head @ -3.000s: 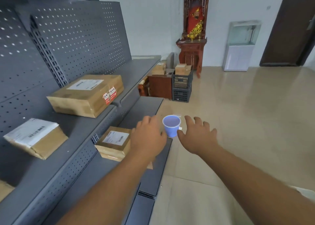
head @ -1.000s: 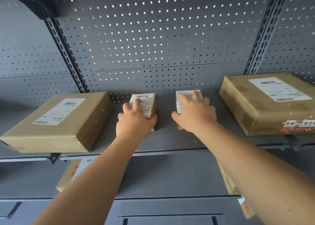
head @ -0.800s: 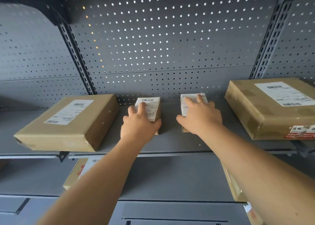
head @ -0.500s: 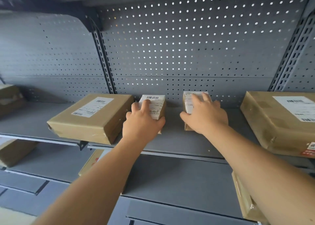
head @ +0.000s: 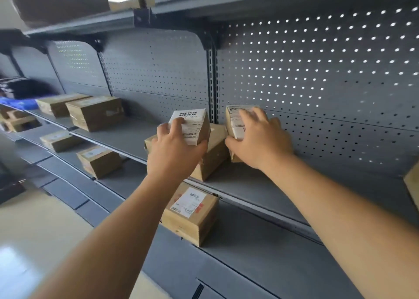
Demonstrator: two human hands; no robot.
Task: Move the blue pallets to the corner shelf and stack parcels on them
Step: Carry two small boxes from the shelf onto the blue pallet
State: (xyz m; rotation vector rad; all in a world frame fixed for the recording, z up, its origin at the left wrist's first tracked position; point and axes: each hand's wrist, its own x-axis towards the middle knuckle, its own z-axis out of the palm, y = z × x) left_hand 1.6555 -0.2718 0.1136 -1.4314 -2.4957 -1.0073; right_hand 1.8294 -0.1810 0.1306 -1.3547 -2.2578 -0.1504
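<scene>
Grey pegboard shelving (head: pixel 317 76) ran left to right. Left hand (head: pixel 174 153) gripped a small labelled parcel (head: pixel 192 124); right hand (head: pixel 260 144) clasped a second small parcel (head: pixel 237 123), both above the middle shelf (head: pixel 260 185). Blue pallet (head: pixel 20 103) far left.

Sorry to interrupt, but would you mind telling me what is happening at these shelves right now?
A person is at the grey perforated metal shelving, each bare hand gripping a small brown cardboard parcel with a white label. The left hand holds the barcode-labelled parcel lifted above a larger brown box; the right hand grips the other parcel.
</scene>
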